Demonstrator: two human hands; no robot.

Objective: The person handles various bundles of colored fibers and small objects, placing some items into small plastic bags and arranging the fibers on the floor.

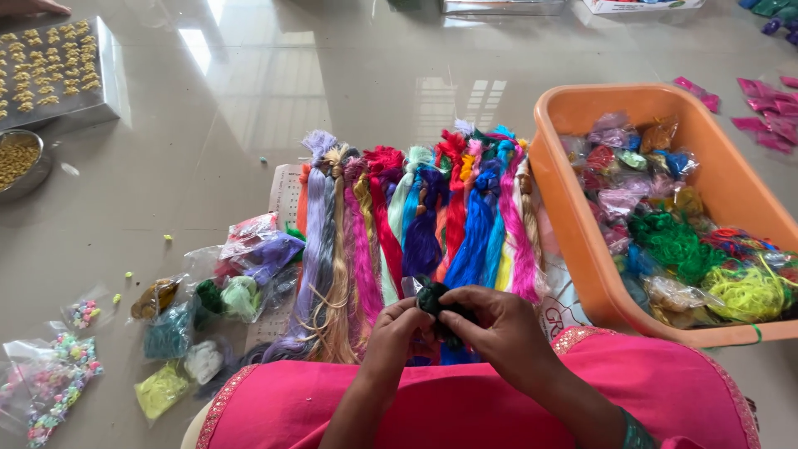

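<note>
— Holding a small dark green bundle of thread (435,298), is that it?

— Yes. Both hands are closed on it: the left hand (397,331) pinches one side with fingertips, and the right hand (496,328) curls over the other. It sits just above the lap in pink cloth (465,399), at the near ends of the row of coloured thread skeins (416,216) laid on the floor (249,100).

— How should it be handled?

— I'd judge a light fingertip grip best, keeping the strands together so they don't tangle, and working close over the lap so nothing drops among the skeins.

— What else lies around?

— An orange tub (573,208) of bagged threads stands to the right. Small clear bags of thread (241,295) and beads (58,374) lie to the left. A tray of small yellow pieces (50,71) sits well apart, at far left.
</note>
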